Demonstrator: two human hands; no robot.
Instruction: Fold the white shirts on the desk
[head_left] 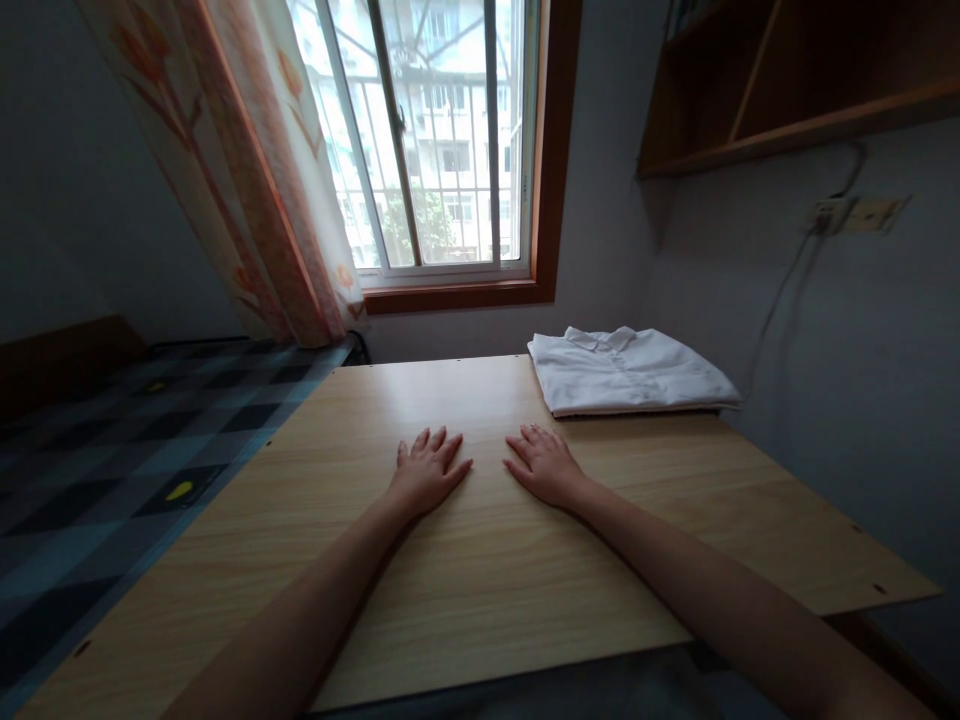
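The left hand (pixel 427 475) and the right hand (pixel 547 467) are laid palm down on the pale wooden tabletop (pixel 480 585), near each other but apart, with the fingers spread and pointed away from the body. Nothing is grasped by either one; the grip is fully released on both sides, and only the board is touched. A white garment (pixel 634 378), folded into a flat stack, is set at the far right corner of the tabletop, beyond the right hand and not in contact with it. Its collar (pixel 600 338) is turned toward the far side, below the window (pixel 442 150); whether the dark line under its near edge is a shadow or another layer cannot be told. The step in hand is best read as a resting or ready pose, since no handling of the cloth is under way. For any move on the garment, the palms would first have to be raised from the board and the right hand carried forward and outward, with the left hand brought across. Support from beneath at both sides would be called for, as soft folds are easily loosened when cloth is pinched at one edge.
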